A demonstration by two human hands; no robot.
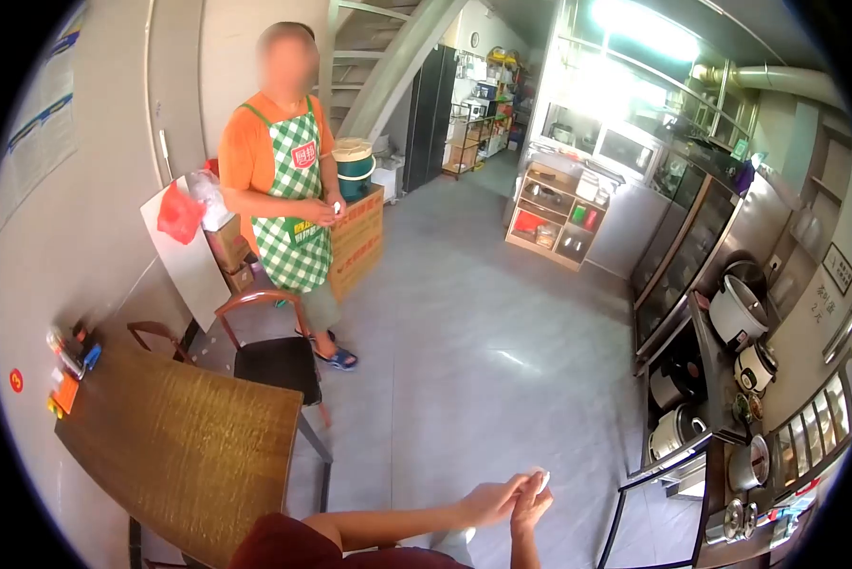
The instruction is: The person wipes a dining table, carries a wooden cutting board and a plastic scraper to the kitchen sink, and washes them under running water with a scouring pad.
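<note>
My right hand (528, 513) held a small white object (543, 480) in a narrow fingertip grip, right of the brown, wood-topped table (184, 417). My left hand (488, 503) met it at the fingertips; its own grip I could not tell. A black-seated, brown-framed chair (276, 366) stood beyond the table.

On the near left I wear a dark maroon cloth sleeve (279, 545); my left forearm (388, 526), left hand (490, 503) and right hand (530, 509) are bare.
</note>
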